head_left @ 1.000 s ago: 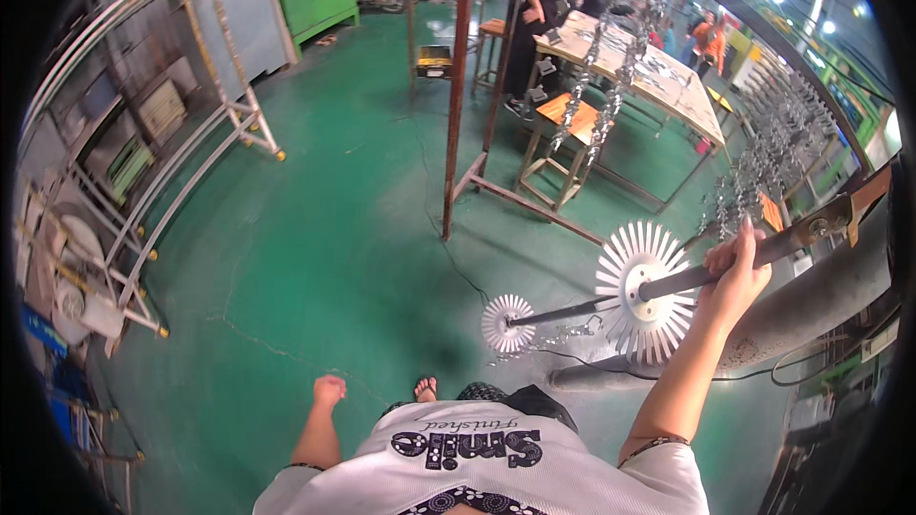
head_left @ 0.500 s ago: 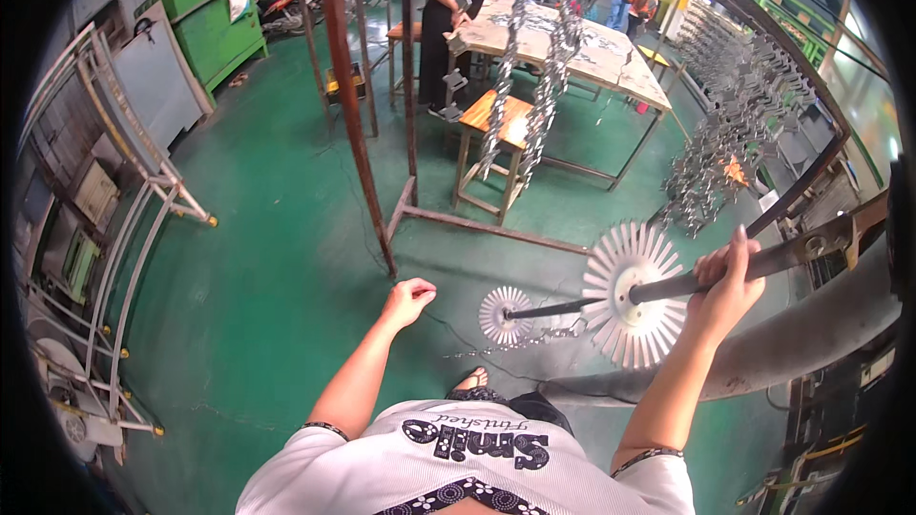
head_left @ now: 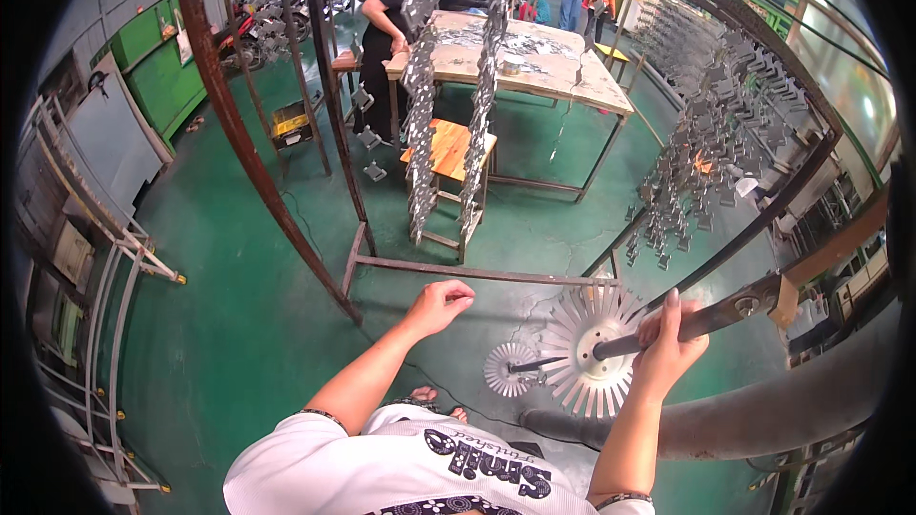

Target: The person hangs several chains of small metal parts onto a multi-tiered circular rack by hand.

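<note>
- Right hand (head_left: 670,343): closed, wrapped around a dark metal shaft (head_left: 718,318); thumb pointed up along it.
- Large white slotted disc (head_left: 590,346): mounted on the shaft, just left of the right hand, gap left between disc hub and fingers.
- Smaller slotted disc (head_left: 510,369): carried on the same shaft line, further left and a bit lower than the right hand; also below and right of the left hand.
- Bolt (head_left: 747,305): set in the shaft, right of the right hand.
- Left hand (head_left: 443,307): held in the air, half closed, fingers bent toward thumb; whether anything small is pinched cannot be told. Well apart from both discs.
- Rusty metal frame (head_left: 515,276): its bottom bar is seen just beyond the left hand.
- Two hanging strands of metal pieces (head_left: 420,105): suspended beyond the left hand; wooden stool (head_left: 448,145) placed behind them.
- Worktable (head_left: 563,86): covered partly with flat metal pieces, far beyond both hands; a co-worker in dark clothing (head_left: 393,0) is seen at its left side.
- Cluster of hanging metal parts (head_left: 720,138): hung beyond the right hand.
- Thick grey pipe (head_left: 763,420): located below and right of the right hand, crossed over by the right forearm.
</note>
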The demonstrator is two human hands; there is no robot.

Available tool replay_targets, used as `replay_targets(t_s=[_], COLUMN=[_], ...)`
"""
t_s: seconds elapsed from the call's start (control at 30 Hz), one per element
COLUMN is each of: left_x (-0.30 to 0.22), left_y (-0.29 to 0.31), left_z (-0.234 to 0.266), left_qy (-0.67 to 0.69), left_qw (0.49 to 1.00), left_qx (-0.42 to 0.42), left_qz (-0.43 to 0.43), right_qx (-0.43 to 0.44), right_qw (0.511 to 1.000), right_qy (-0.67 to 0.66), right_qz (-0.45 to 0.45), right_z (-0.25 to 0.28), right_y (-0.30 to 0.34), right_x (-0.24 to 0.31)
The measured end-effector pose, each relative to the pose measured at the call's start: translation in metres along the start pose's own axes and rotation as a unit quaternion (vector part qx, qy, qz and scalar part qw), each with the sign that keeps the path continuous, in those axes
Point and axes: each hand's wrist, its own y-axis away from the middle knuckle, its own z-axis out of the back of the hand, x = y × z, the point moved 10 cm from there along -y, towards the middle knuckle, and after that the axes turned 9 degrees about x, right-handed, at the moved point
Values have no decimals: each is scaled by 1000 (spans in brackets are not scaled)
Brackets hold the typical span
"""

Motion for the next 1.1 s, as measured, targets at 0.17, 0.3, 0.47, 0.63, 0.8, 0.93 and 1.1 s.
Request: replay_targets(t_s=[0.17,0.3,0.47,0.63,0.8,0.93,1.1], left_x=[-29,-73,-121,-160,-191,-216,-291], left_y=[-47,-89,-141,-191,-232,-274,-319], left_z=[-22,-38,-43,-44,-23,16,101], left_qy=[1,39,60,73,119,212,218], left_qw=[996,985,972,962,950,922,856], left_qx=[67,111,123,84,10,-68,-272], left_qz=[-56,-125,-189,-249,-290,-317,-383], right_qx=[-47,-76,-112,-135,-150,-166,-180], right_qw=[998,994,988,983,981,977,972], right_qy=[46,81,100,120,126,137,150], right_qz=[-4,-18,-23,-20,-13,-9,-13], right_z=[12,22,29,43,49,51,54], right_y=[-7,-13,-20,-24,-28,-30,-32], right_x=[-15,-28,-40,-51,-56,-58,-62])
